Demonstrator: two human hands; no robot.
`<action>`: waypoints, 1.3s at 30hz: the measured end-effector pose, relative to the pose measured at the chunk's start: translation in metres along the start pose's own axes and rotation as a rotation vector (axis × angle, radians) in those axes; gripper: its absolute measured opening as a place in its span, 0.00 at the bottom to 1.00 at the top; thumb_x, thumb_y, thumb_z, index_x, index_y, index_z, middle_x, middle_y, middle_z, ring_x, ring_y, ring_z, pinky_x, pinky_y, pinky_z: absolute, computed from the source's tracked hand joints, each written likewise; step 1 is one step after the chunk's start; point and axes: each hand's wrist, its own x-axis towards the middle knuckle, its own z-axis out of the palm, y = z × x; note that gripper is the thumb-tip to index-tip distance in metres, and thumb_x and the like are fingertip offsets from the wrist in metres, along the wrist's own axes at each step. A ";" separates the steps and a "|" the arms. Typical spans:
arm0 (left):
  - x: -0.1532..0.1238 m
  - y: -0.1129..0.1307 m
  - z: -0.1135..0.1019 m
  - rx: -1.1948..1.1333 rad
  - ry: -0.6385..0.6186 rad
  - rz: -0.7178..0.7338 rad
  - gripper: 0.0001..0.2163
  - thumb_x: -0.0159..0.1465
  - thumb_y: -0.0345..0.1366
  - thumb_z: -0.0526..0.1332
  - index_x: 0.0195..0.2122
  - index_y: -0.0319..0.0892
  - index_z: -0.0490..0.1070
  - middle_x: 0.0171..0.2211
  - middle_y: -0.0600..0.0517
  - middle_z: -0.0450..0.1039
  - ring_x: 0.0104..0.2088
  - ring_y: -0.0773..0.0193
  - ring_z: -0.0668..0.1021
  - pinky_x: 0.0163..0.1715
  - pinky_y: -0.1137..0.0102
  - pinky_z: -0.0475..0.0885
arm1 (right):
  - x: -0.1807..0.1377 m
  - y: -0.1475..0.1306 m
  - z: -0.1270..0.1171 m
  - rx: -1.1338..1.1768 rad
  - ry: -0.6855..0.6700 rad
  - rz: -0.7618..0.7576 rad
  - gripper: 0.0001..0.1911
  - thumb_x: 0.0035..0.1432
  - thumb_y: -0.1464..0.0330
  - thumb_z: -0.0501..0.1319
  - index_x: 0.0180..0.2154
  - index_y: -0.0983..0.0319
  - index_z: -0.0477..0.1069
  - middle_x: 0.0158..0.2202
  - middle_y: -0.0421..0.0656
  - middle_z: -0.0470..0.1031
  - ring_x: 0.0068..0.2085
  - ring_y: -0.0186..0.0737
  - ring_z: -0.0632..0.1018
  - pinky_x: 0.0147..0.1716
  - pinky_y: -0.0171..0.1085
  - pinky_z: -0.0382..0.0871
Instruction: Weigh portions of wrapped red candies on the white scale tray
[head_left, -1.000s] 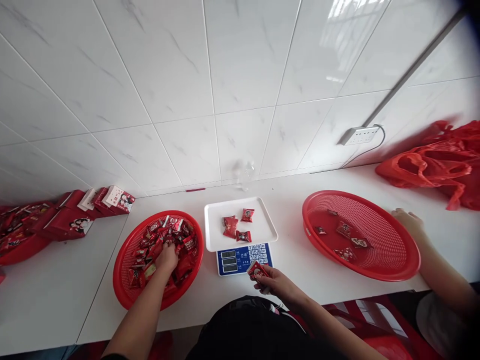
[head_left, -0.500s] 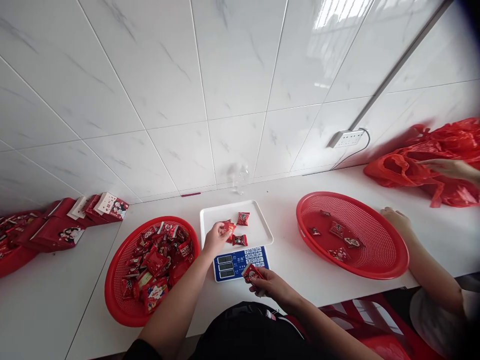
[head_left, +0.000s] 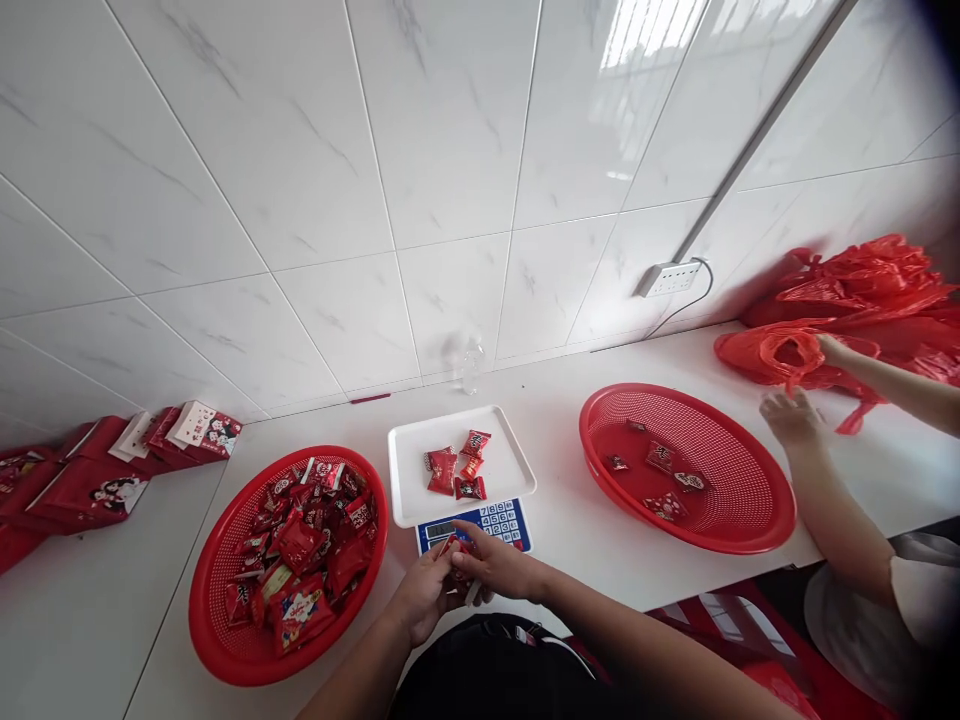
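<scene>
My left hand [head_left: 421, 598] and my right hand [head_left: 501, 565] meet just in front of the blue digital scale [head_left: 510, 518]. Between them they grip a red printed packet [head_left: 459, 572], mostly covered by my fingers. Whether it is a single packet or several pressed together I cannot tell. On the scale's white tray [head_left: 514, 470] lie several small red wrapped candies [head_left: 442, 470]. To the left, a red mesh basket [head_left: 202, 600] is heaped with red candies and packets [head_left: 300, 610].
A second red basket [head_left: 750, 520] on the right holds several candies. Beyond it, a co-worker's hands [head_left: 791, 415] are at red plastic bags [head_left: 885, 280]. Red gift boxes [head_left: 97, 490] stand far left. A clear plastic item [head_left: 472, 362] and a power strip [head_left: 670, 278] are by the wall.
My left hand has left the tray, where a red candy now lies, and come back to my right hand. Both now hold the packet. The co-worker's hand has lifted off the table toward the bag.
</scene>
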 end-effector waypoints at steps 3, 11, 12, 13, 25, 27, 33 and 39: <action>-0.013 0.007 -0.017 -0.082 0.187 0.048 0.11 0.56 0.40 0.61 0.37 0.41 0.68 0.32 0.50 0.74 0.28 0.66 0.76 0.30 0.70 0.71 | 0.021 -0.014 -0.029 -0.348 0.226 -0.120 0.26 0.56 0.53 0.52 0.52 0.59 0.62 0.36 0.47 0.75 0.37 0.45 0.76 0.36 0.43 0.67; -0.040 0.005 -0.040 -0.169 0.382 0.071 0.08 0.58 0.38 0.59 0.37 0.41 0.69 0.32 0.50 0.75 0.30 0.64 0.78 0.30 0.69 0.74 | 0.074 -0.031 -0.101 -0.845 0.341 0.009 0.33 0.58 0.55 0.48 0.61 0.59 0.46 0.65 0.46 0.42 0.64 0.51 0.40 0.58 0.50 0.43; -0.040 0.003 -0.041 -0.169 0.384 0.064 0.08 0.58 0.38 0.59 0.37 0.41 0.69 0.32 0.49 0.75 0.30 0.64 0.78 0.30 0.69 0.74 | 0.076 -0.028 -0.100 -0.846 0.308 0.012 0.33 0.57 0.54 0.48 0.61 0.58 0.46 0.64 0.45 0.44 0.64 0.51 0.41 0.58 0.50 0.43; -0.040 0.001 -0.041 -0.170 0.385 0.058 0.08 0.58 0.38 0.59 0.38 0.42 0.69 0.33 0.49 0.76 0.30 0.64 0.78 0.29 0.69 0.74 | 0.077 -0.026 -0.095 -0.845 0.286 0.011 0.33 0.57 0.54 0.48 0.61 0.56 0.46 0.64 0.44 0.45 0.64 0.51 0.42 0.57 0.50 0.44; -0.037 -0.003 -0.037 -0.121 0.347 0.068 0.13 0.53 0.29 0.61 0.40 0.42 0.64 0.32 0.50 0.75 0.29 0.64 0.77 0.30 0.68 0.72 | 0.089 -0.018 -0.040 -1.039 0.084 -0.208 0.30 0.56 0.55 0.52 0.59 0.49 0.49 0.66 0.40 0.36 0.64 0.49 0.34 0.57 0.58 0.30; -0.038 -0.003 -0.035 -0.087 0.323 0.088 0.15 0.51 0.30 0.63 0.40 0.42 0.64 0.33 0.50 0.75 0.30 0.64 0.77 0.31 0.68 0.72 | 0.082 -0.020 -0.040 -0.997 0.131 -0.258 0.29 0.56 0.56 0.53 0.58 0.51 0.53 0.65 0.41 0.41 0.64 0.50 0.36 0.57 0.58 0.28; -0.037 -0.005 -0.021 0.088 0.254 0.213 0.19 0.51 0.41 0.65 0.42 0.42 0.67 0.39 0.49 0.74 0.37 0.63 0.76 0.36 0.69 0.70 | 0.036 -0.007 0.000 -0.271 -0.012 -0.362 0.33 0.54 0.53 0.55 0.58 0.57 0.54 0.57 0.50 0.62 0.57 0.47 0.62 0.55 0.48 0.54; -0.029 0.004 -0.018 0.622 0.116 0.394 0.17 0.56 0.43 0.59 0.43 0.40 0.71 0.36 0.47 0.75 0.35 0.61 0.75 0.36 0.67 0.69 | -0.001 0.012 0.012 0.438 -0.334 0.113 0.25 0.50 0.55 0.61 0.47 0.59 0.64 0.35 0.43 0.73 0.34 0.37 0.77 0.32 0.37 0.70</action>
